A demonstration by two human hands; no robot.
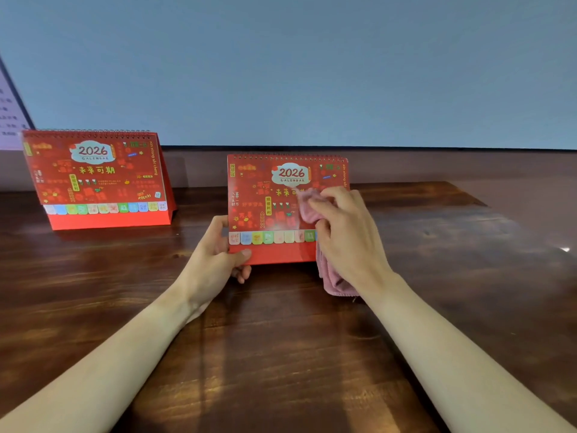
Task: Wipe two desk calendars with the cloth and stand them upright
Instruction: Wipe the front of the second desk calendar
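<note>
A red 2026 desk calendar point(262, 201) is held tilted above the wooden desk in the middle of the view. My left hand point(218, 254) grips its lower left corner, thumb on the front. My right hand point(346, 232) presses a pink cloth point(315, 210) against the right side of the calendar's cover; the cloth's loose end hangs below the hand. A second red 2026 desk calendar point(96, 179) stands upright on its own at the back left of the desk, untouched.
The dark wooden desk point(281, 339) runs to a blue-grey wall point(312, 73) behind. A white sheet with print point(9, 120) leans at the far left edge, behind the standing calendar.
</note>
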